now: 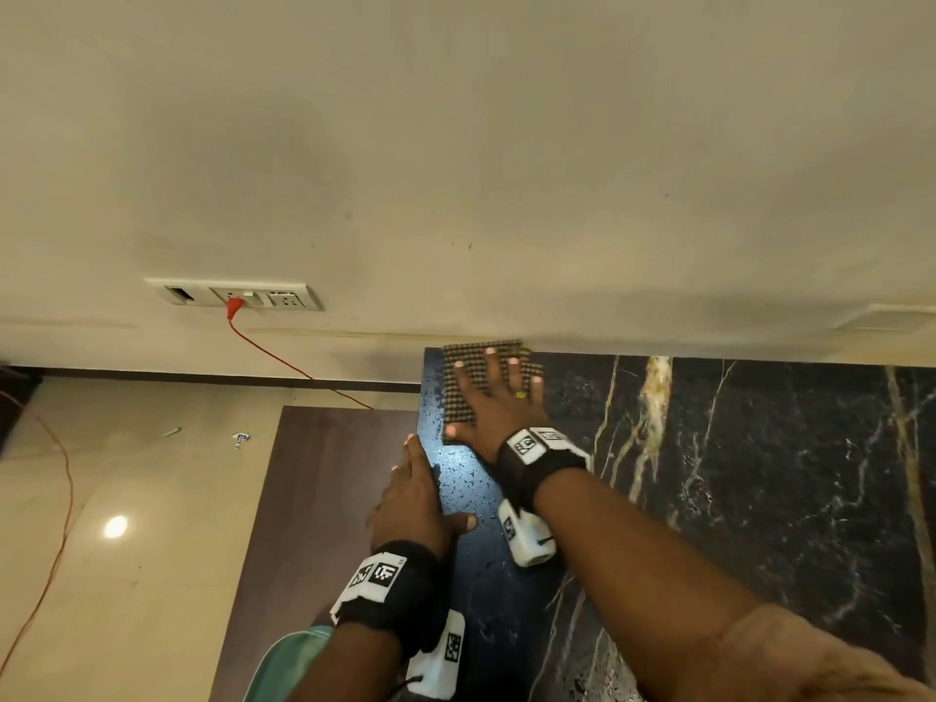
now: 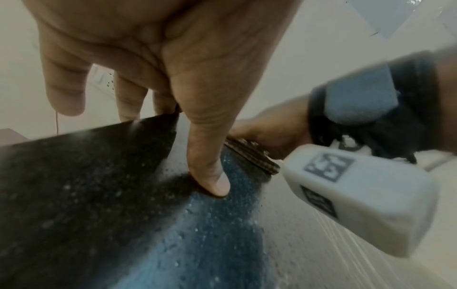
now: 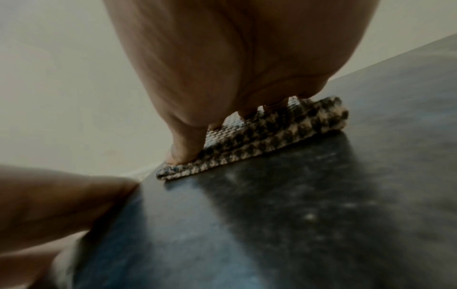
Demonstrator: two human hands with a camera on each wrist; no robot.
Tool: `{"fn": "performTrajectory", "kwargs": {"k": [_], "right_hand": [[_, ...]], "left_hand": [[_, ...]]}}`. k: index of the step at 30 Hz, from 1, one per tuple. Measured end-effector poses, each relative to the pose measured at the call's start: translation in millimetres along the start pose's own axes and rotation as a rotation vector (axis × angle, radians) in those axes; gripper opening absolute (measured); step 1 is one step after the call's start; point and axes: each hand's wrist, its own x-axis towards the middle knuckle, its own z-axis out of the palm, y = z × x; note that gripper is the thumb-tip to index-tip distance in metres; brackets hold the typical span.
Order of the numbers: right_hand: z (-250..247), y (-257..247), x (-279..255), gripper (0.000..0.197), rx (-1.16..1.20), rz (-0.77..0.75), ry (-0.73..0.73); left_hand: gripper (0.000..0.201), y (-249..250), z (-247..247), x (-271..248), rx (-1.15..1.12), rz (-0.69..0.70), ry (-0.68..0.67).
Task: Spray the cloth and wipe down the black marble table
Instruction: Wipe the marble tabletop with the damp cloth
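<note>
- Both hands work at the table's point(image 1: 759, 473) far left corner: the right hand point(image 1: 499, 407) presses the checked cloth point(image 1: 468, 377) flat there, fingers spread wide, gripping nothing.
- Left hand point(image 1: 413, 504) lies straight-fingered along the left edge, thumb on the marble, holding nothing.
- Wiping looks barely started: droplets cover the left strip nearest the cloth, and the veined surface to the right seems untouched.
- Only the right wrist view shows the cloth point(image 3: 272, 135) folded in layers; the head view alone shows the far edge at the wall point(image 1: 456, 144).
</note>
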Motion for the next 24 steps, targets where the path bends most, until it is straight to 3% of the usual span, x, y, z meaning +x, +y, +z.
{"fn": "performTrajectory", "kwargs": {"k": [3, 6, 9, 14, 16, 20, 24], "right_hand": [[5.4, -33.5, 12.4, 0.091, -0.048, -0.014, -0.050], [1.8, -17.5, 5.0, 0.091, -0.071, 0.001, -0.053], [-5.2, 32.0, -20.7, 0.093, -0.053, 0.056, -0.048], [-19.8, 143.4, -77.3, 0.093, -0.063, 0.315, -0.050], [-20.9, 158.6, -86.1, 0.091, -0.070, 0.354, -0.047], [-12.5, 118.5, -77.8, 0.087, -0.037, 0.299, -0.036], [13.7, 29.7, -62.9, 0.090, -0.054, 0.109, -0.035]], "left_hand": [[0.130, -1.9, 2.6, 2.7, 0.029, -0.001, 0.002], [0.130, -2.1, 1.5, 1.4, 0.028, -0.006, -0.017], [0.130, -0.4, -3.8, -1.7, 0.028, 0.006, -0.013], [0.125, -3.5, -7.1, -12.1, 0.038, 0.018, -0.017], [0.123, -11.8, -4.4, -16.9, -0.016, 0.034, -0.008], [0.110, -27.7, -1.1, -24.2, -0.309, 0.071, -0.037], [0.106, -29.8, -3.7, -31.1, -0.240, 0.048, 0.011]]}}
